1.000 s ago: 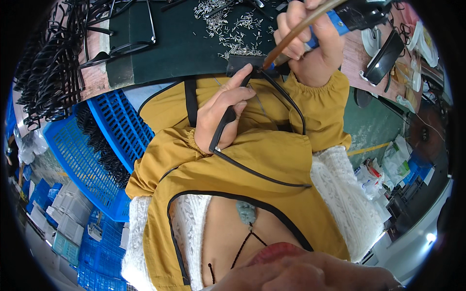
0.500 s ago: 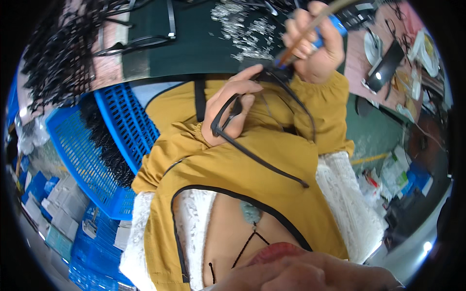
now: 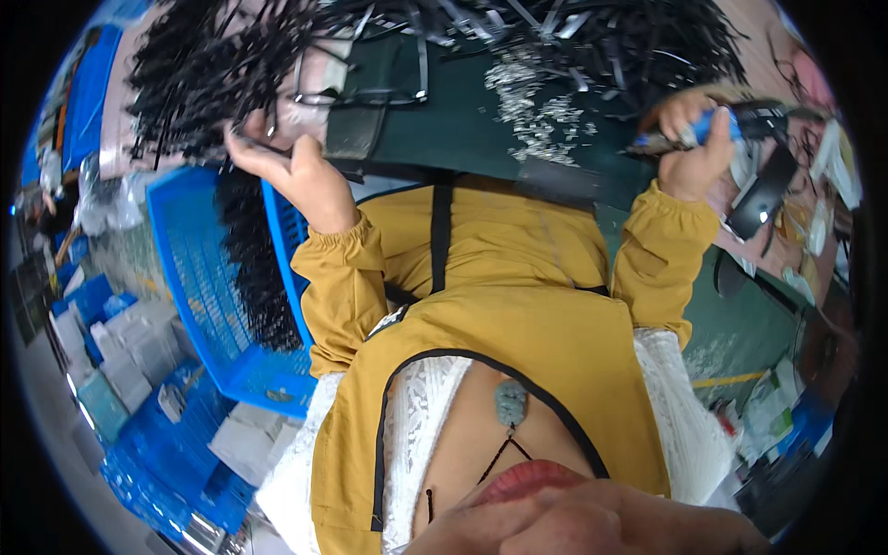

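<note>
My left hand [image 3: 301, 176] is at the near edge of a pile of black eyeglass temples [image 3: 199, 83] at the left of the table. Its thumb and forefinger are apart; the other fingertips are blurred against the dark pile. At the right, my right hand [image 3: 694, 157] is closed round a blue-and-black hand tool [image 3: 703, 128], smeared by motion, its dark tip pointing left. A pair of black-rimmed glasses [image 3: 370, 97] lies on the table between the hands. Small shiny metal pieces [image 3: 541, 111] are scattered on the dark green mat [image 3: 435, 120].
More black temples [image 3: 638, 55] are heaped along the back. A blue plastic basket [image 3: 190, 268] holding black parts [image 3: 254, 268] stands at my left, below the table edge. A black case-like object [image 3: 758, 199] lies on the right side of the table.
My left hand has moved from my lap up and left to the pile; the black glasses it held no longer show in it. My right hand has moved right with the tool. The view has shifted.
</note>
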`<state>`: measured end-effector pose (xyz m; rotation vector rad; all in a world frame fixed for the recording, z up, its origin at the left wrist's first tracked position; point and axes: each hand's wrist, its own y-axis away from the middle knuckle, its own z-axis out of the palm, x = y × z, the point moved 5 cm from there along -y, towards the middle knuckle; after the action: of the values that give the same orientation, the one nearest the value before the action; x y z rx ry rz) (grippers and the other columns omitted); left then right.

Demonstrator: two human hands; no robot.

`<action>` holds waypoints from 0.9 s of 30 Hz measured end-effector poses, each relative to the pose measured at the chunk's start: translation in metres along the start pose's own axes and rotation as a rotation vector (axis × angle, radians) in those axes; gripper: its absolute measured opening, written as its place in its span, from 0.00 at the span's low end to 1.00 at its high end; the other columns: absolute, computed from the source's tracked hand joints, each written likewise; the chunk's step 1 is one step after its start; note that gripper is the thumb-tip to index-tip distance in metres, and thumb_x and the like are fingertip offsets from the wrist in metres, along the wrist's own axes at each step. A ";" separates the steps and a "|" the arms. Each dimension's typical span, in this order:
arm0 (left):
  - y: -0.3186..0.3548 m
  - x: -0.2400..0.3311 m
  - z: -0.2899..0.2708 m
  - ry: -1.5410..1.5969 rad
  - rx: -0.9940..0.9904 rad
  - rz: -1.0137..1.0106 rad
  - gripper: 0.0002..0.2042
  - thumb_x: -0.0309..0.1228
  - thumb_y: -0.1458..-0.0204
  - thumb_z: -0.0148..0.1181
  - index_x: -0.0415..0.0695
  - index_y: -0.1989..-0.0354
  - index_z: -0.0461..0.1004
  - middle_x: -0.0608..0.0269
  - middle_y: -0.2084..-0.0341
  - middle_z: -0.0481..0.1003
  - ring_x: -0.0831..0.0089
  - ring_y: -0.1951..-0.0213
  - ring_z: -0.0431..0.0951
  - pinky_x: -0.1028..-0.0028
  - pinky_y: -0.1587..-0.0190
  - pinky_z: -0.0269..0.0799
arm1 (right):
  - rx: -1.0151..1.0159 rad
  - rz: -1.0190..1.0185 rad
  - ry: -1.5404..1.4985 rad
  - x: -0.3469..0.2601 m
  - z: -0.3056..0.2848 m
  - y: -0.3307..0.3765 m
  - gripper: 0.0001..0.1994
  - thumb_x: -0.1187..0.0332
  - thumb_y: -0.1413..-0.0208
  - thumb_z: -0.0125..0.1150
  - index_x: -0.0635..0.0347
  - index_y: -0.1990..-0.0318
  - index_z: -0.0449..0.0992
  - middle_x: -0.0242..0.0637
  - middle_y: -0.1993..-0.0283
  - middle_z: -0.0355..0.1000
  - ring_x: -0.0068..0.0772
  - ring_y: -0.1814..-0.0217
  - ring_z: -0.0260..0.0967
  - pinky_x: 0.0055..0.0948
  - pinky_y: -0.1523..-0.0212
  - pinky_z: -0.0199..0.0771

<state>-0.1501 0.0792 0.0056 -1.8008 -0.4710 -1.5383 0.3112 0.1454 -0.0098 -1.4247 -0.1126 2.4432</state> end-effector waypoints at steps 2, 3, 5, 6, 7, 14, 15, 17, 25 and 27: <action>-0.012 0.008 0.017 -0.026 0.040 0.204 0.44 0.13 0.59 0.47 0.38 0.26 0.45 0.46 0.34 0.57 0.55 0.31 0.58 0.59 0.25 0.47 | 0.023 -0.103 0.096 -0.011 -0.012 0.001 0.26 0.49 0.27 0.48 0.66 0.41 0.69 0.45 0.53 0.73 0.41 0.54 0.73 0.40 0.52 0.73; -0.016 0.015 0.023 -0.076 0.063 0.298 0.45 0.13 0.61 0.47 0.38 0.26 0.45 0.46 0.33 0.56 0.54 0.30 0.57 0.56 0.24 0.43 | 0.076 -0.124 0.156 -0.017 -0.022 0.002 0.28 0.47 0.27 0.47 0.67 0.37 0.67 0.47 0.47 0.74 0.44 0.46 0.74 0.43 0.42 0.73; -0.016 0.027 0.025 0.016 0.126 0.392 0.45 0.13 0.64 0.44 0.36 0.26 0.48 0.46 0.30 0.55 0.53 0.29 0.57 0.54 0.24 0.47 | 0.288 -0.107 0.158 -0.032 -0.047 -0.004 0.23 0.56 0.26 0.46 0.68 0.37 0.69 0.44 0.41 0.74 0.39 0.41 0.73 0.39 0.36 0.70; -0.014 0.029 0.029 0.145 0.021 0.378 0.42 0.13 0.63 0.44 0.35 0.28 0.54 0.46 0.30 0.56 0.53 0.30 0.58 0.55 0.24 0.49 | 0.135 -0.153 0.432 -0.042 -0.043 -0.015 0.22 0.58 0.27 0.47 0.67 0.39 0.72 0.42 0.43 0.75 0.38 0.44 0.73 0.35 0.39 0.71; -0.013 0.025 0.031 0.311 0.024 0.257 0.40 0.14 0.62 0.43 0.34 0.30 0.60 0.46 0.30 0.58 0.54 0.30 0.60 0.56 0.25 0.51 | 0.107 -0.148 0.642 -0.043 -0.043 -0.024 0.18 0.64 0.31 0.50 0.65 0.41 0.75 0.40 0.46 0.75 0.34 0.47 0.73 0.31 0.42 0.71; -0.002 0.026 0.052 -0.918 -0.131 0.625 0.18 0.35 0.42 0.52 0.49 0.46 0.82 0.57 0.46 0.73 0.56 0.40 0.67 0.47 0.32 0.49 | -0.667 -0.760 1.645 -0.022 0.017 -0.079 0.10 0.67 0.44 0.70 0.54 0.56 0.81 0.33 0.59 0.73 0.41 0.53 0.73 0.38 0.54 0.73; -0.009 0.021 0.049 -1.051 -0.140 0.508 0.18 0.36 0.41 0.52 0.49 0.47 0.82 0.57 0.48 0.74 0.56 0.41 0.68 0.46 0.33 0.50 | -0.676 -0.718 1.605 -0.024 0.016 -0.081 0.09 0.69 0.44 0.69 0.56 0.57 0.81 0.36 0.62 0.72 0.42 0.54 0.73 0.37 0.55 0.74; -0.008 0.027 0.047 -0.971 -0.143 0.576 0.18 0.36 0.38 0.51 0.46 0.44 0.80 0.55 0.46 0.74 0.52 0.38 0.67 0.46 0.33 0.50 | -0.683 -0.670 1.482 -0.031 0.012 -0.081 0.08 0.70 0.43 0.68 0.58 0.57 0.81 0.37 0.63 0.72 0.44 0.57 0.73 0.36 0.57 0.74; -0.011 0.039 0.085 -0.840 -0.551 0.696 0.11 0.32 0.37 0.53 0.42 0.70 0.75 0.58 0.74 0.74 0.58 0.65 0.74 0.58 0.45 0.64 | 0.085 0.043 0.391 -0.045 -0.044 -0.079 0.07 0.74 0.39 0.66 0.64 0.55 0.82 0.29 0.70 0.71 0.19 0.71 0.65 0.19 0.70 0.62; -0.021 0.057 0.094 -0.795 -0.588 0.661 0.10 0.33 0.38 0.55 0.41 0.69 0.76 0.56 0.71 0.75 0.55 0.61 0.76 0.58 0.50 0.68 | 0.100 -0.223 0.845 -0.074 -0.049 -0.060 0.07 0.76 0.37 0.63 0.67 0.54 0.82 0.32 0.61 0.75 0.21 0.61 0.70 0.20 0.58 0.69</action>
<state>-0.0857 0.1506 0.0623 -2.6448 0.2706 -0.4755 0.4002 0.1756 0.0405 -2.1184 0.0416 1.4894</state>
